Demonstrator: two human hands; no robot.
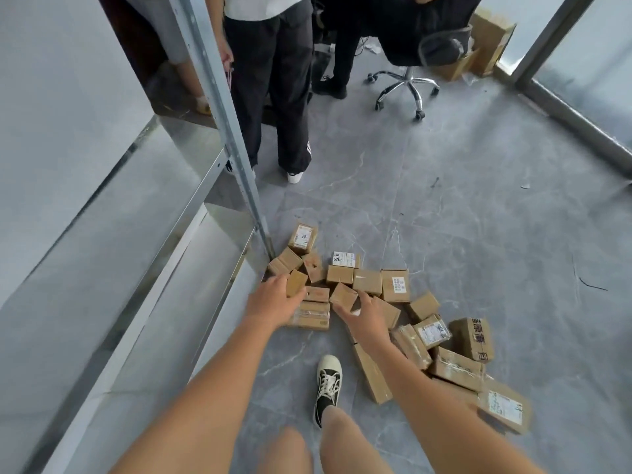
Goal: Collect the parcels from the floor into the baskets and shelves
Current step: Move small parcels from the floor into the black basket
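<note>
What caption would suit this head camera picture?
Both hands, left hand and right hand, reach into cardboard parcels scattered on the floor beside metal shelves.

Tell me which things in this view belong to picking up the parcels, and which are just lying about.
Belongs to the job:
- pile of parcels on the floor
- small box gripped by the left hand
- small box that the right hand reaches around
- metal shelves on the left

Just lying about:
- office chair
- cardboard boxes behind it
- bystander's legs
</note>
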